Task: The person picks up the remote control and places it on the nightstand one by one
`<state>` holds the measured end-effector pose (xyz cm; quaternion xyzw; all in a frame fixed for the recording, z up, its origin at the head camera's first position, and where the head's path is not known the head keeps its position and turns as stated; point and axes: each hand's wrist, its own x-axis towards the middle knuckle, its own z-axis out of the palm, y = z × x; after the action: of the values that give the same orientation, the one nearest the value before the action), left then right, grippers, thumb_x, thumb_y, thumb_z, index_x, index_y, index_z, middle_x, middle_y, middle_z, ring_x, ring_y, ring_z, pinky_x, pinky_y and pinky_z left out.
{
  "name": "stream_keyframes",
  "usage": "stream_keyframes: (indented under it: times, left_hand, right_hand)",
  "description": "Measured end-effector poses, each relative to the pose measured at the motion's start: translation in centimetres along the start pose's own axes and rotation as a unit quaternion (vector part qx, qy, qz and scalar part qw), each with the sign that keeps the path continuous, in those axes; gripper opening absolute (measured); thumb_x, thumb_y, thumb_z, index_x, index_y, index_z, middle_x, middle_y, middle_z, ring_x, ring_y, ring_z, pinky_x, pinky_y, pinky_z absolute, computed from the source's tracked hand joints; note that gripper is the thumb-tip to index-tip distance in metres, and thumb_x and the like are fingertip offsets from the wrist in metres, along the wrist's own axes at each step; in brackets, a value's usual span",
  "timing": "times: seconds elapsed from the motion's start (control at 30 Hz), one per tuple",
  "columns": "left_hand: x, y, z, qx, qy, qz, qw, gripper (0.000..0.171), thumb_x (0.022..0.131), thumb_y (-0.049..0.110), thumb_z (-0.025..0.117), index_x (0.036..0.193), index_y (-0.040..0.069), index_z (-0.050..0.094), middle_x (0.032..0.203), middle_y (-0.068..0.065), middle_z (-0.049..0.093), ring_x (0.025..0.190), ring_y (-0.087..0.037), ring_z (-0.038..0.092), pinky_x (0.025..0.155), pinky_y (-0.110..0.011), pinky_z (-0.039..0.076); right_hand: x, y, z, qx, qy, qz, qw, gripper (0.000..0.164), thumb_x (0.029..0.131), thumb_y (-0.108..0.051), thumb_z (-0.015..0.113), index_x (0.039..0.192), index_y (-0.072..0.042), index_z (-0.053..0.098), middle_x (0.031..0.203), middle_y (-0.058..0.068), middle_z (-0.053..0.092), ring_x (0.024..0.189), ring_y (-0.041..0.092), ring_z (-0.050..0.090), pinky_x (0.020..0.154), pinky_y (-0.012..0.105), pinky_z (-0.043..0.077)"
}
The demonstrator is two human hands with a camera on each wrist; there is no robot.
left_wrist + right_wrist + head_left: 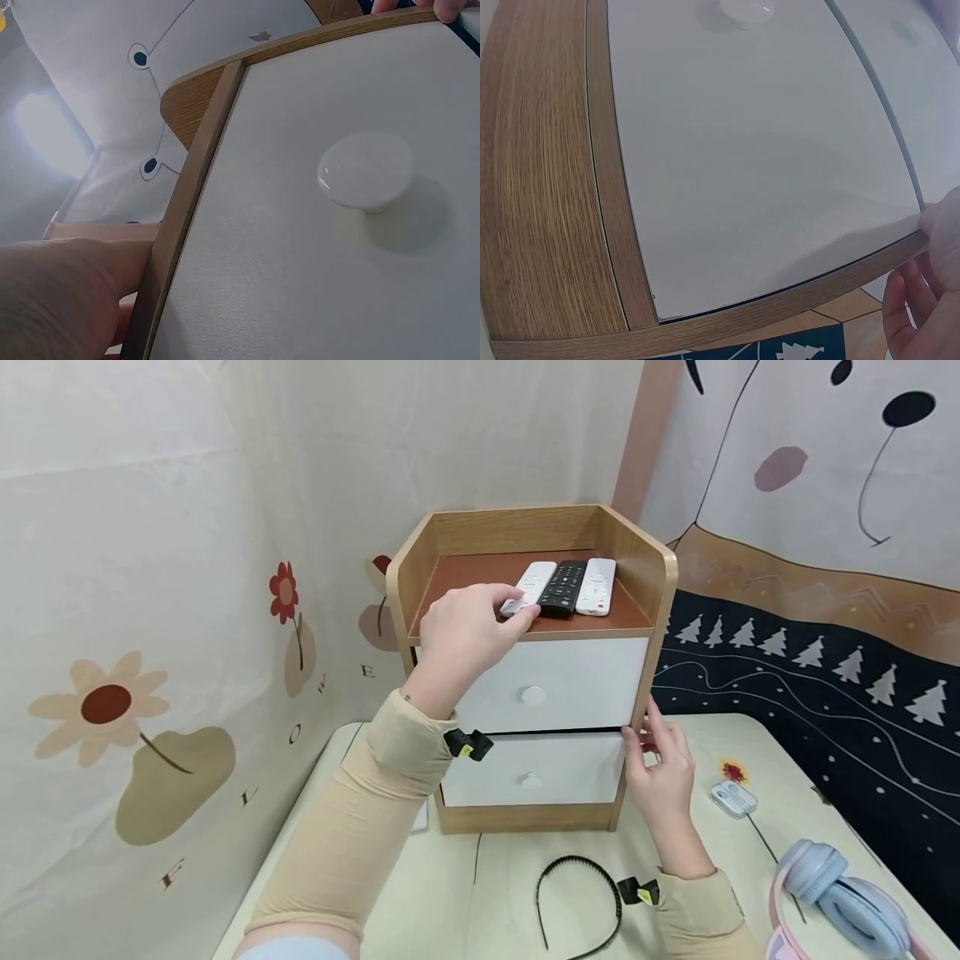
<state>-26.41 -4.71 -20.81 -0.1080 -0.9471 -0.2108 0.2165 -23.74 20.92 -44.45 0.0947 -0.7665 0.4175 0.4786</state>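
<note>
A small wooden cabinet (525, 818) has a white upper drawer (585, 681) and a white lower drawer (577, 768), both pushed in. On its brown top shelf lie a white remote control (537, 577), a black remote control (567, 582) and another white remote control (597, 585), side by side. My left hand (467, 635) pinches the near end of the leftmost white remote between thumb and fingers; the left wrist view hides that contact behind the shelf edge. My right hand (663, 772) grips the cabinet's right side, thumb at the front edge between the drawers.
A black headband (577, 860) lies on the table before the cabinet. To the right are blue-and-pink headphones (847, 893) and a small clear case (733, 798). A white object (421, 817) shows partly behind my left sleeve. Printed cloth hangs behind.
</note>
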Motion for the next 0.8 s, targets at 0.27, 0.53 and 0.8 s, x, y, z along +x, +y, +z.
stream_keyframes:
  times: [0.27, 0.53, 0.8]
  left_hand:
    - [-0.6, -0.5, 0.7, -0.005, 0.058, 0.047, 0.9972, 0.040, 0.103, 0.056, 0.071, 0.136, 0.035, 0.078, 0.120, 0.008, 0.080, 0.090, -0.014, 0.067, 0.068, -0.036, 0.051]
    - [-2.1, -1.1, 1.1, -0.056, 0.132, 0.119, 0.9825, 0.042, 0.101, 0.043, 0.076, 0.137, 0.023, 0.078, 0.131, -0.002, 0.080, 0.105, -0.028, 0.070, 0.087, -0.046, 0.056]
    - [-4.5, -1.8, 0.5, -0.114, 0.240, 0.221, 0.9385, 0.048, 0.099, 0.030, 0.079, 0.142, 0.010, 0.073, 0.130, -0.010, 0.081, 0.113, -0.028, 0.075, 0.100, -0.045, 0.054]
  right_hand:
    - [-0.1, 0.0, 0.0, -0.007, -0.004, 0.013, 1.000, 0.065, 0.100, 0.002, 0.075, 0.161, -0.008, 0.056, 0.107, 0.026, 0.066, 0.097, -0.019, 0.049, 0.088, -0.004, 0.043]
    - [-0.1, 0.1, 0.0, -0.013, -0.004, 0.014, 1.000, 0.065, 0.100, 0.001, 0.076, 0.161, -0.008, 0.055, 0.107, 0.025, 0.067, 0.095, -0.010, 0.054, 0.088, -0.004, 0.043]
    - [-0.1, 0.0, 0.0, -0.018, -0.002, 0.007, 1.000, 0.065, 0.099, 0.002, 0.076, 0.160, -0.007, 0.056, 0.107, 0.025, 0.067, 0.092, -0.001, 0.058, 0.087, -0.004, 0.044]
